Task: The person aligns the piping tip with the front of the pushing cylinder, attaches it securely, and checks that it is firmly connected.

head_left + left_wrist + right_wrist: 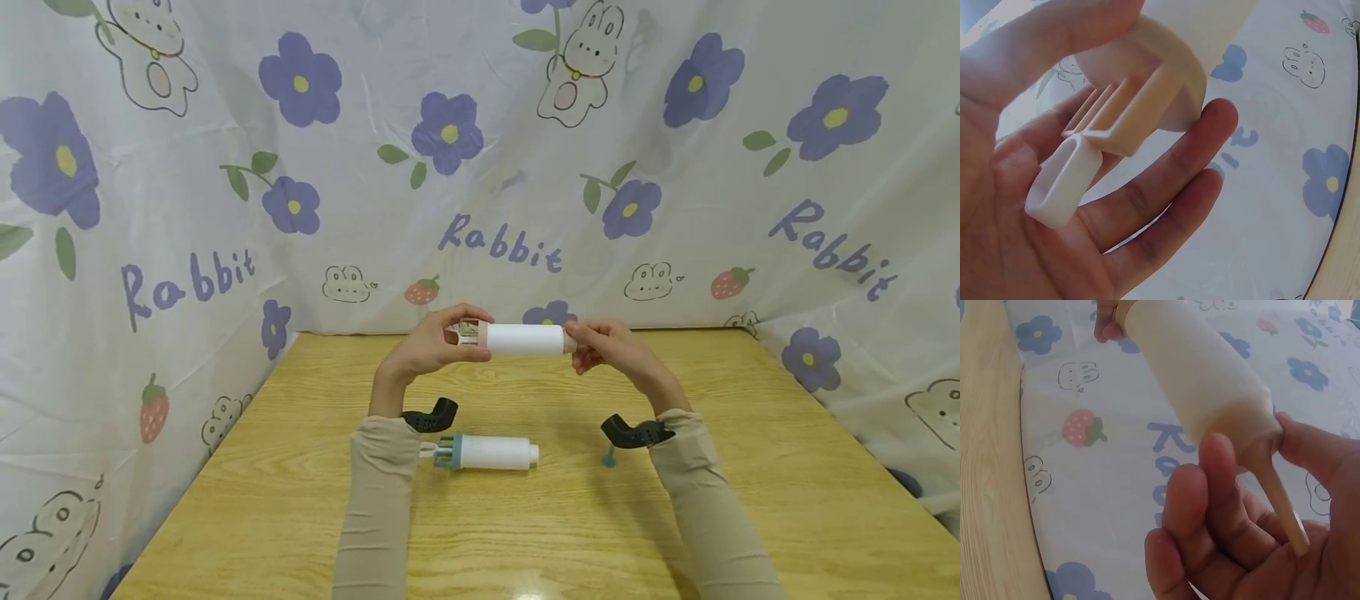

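A white cylinder point(525, 339) is held level above the table between both hands. In the head view, my left hand point(431, 346) grips its peach slotted end, thumb on one side and fingers on the other. A white loop point(1063, 184) sticks out of that peach end piece point(1147, 94) toward the palm. At the other end, my right hand point(611, 346) pinches the peach cap point(1260, 434) between thumb and fingertips. From this cap a thin peach stem point(1282, 506) runs toward the right palm.
Below the hands, a similar white cylinder point(495, 452) with a teal slotted end point(447, 451) lies on the wooden table point(555, 517). A small teal stemmed piece point(608, 457) is under the right wrist camera point(633, 432). Rabbit-print cloth point(480, 192) hangs behind and at the sides.
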### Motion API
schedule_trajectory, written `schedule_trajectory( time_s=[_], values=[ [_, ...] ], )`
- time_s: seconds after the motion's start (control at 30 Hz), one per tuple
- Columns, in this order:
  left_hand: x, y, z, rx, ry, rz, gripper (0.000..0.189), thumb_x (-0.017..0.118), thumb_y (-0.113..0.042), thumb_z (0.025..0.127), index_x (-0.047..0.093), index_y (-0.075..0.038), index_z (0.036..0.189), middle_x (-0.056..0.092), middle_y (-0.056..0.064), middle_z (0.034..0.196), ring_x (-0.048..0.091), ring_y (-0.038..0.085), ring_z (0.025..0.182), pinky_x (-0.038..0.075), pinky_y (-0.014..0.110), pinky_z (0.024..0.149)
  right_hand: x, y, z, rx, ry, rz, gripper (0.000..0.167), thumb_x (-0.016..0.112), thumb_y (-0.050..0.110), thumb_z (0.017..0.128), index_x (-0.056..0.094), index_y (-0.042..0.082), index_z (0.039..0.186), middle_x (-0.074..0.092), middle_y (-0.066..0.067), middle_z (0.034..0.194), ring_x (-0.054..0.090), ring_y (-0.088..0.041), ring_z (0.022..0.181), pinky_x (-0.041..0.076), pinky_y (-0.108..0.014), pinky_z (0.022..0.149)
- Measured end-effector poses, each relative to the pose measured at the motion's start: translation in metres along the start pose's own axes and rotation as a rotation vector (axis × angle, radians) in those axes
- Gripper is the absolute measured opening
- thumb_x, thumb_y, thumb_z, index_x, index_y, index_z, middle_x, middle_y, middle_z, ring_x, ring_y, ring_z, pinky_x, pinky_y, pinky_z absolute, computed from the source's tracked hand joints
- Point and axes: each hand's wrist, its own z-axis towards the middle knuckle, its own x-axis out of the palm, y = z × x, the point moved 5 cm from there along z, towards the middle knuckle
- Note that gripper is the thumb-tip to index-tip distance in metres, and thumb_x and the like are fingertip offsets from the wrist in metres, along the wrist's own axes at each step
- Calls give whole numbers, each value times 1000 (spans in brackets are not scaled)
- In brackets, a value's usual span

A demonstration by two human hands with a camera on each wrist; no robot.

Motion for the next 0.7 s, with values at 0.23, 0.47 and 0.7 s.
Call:
schedule_trajectory(
  time_s=[0.23,0.47,0.7],
  values=[
    [-1,2,0,-21,-8,-27,43,77,-17,88,63,-19,128,58,11,128,65,26,91,54,34,79,-4,6,-6,-54,28,-61,43,50,35,105,53,3,135,65,-18,116,68,-26,94,56,-36,87],
    [-2,3,0,-25,4,-39,42,76,-18,89,63,-19,128,59,11,127,66,27,93,55,36,81,-3,10,-8,-113,47,-62,31,62,24,100,59,5,123,65,-15,117,67,-30,99,55,-41,90],
    [0,0,-2,-23,24,-27,42,79,-18,86,64,-21,125,58,9,130,66,26,89,55,38,78,-5,8,-9,-107,71,-103,26,59,26,101,65,2,109,68,-9,97,66,-22,91,54,-37,88]
  ],
)
